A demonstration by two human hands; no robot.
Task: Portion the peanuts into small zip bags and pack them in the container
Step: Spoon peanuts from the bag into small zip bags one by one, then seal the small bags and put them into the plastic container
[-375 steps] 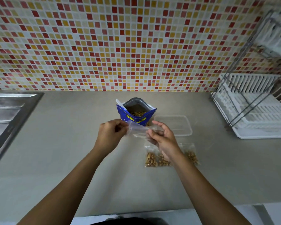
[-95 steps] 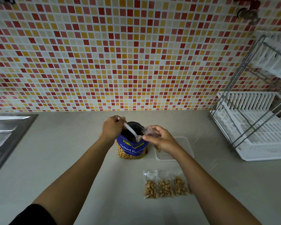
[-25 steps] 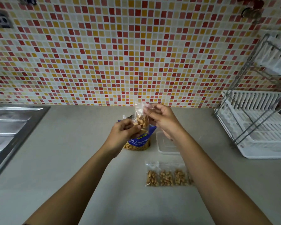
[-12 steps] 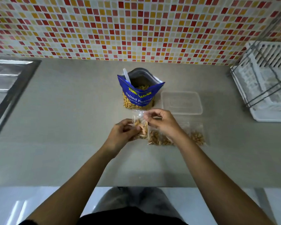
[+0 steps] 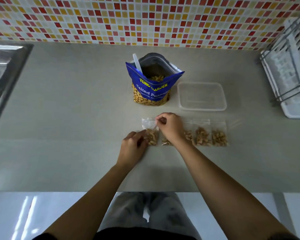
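A small clear zip bag (image 5: 151,132) with peanuts in its lower half lies on the grey counter (image 5: 73,118). My right hand (image 5: 170,127) pinches its top edge. My left hand (image 5: 132,147) touches its lower left corner with the fingertips. To its right lies a row of filled zip bags (image 5: 203,135), partly under my right wrist. Behind them stands the open blue peanut pouch (image 5: 152,84) with a white spoon (image 5: 137,63) in it. The clear plastic container (image 5: 202,96) sits right of the pouch, with nothing inside.
A steel sink (image 5: 2,70) lies at the far left. A white dish rack (image 5: 291,66) with a wire frame stands at the far right. The mosaic tile wall (image 5: 145,19) backs the counter, whose front edge runs just above my legs.
The filled bag came down from in front of the pouch to the counter, left of the row. My view tilted down; both hands lowered with the bag.
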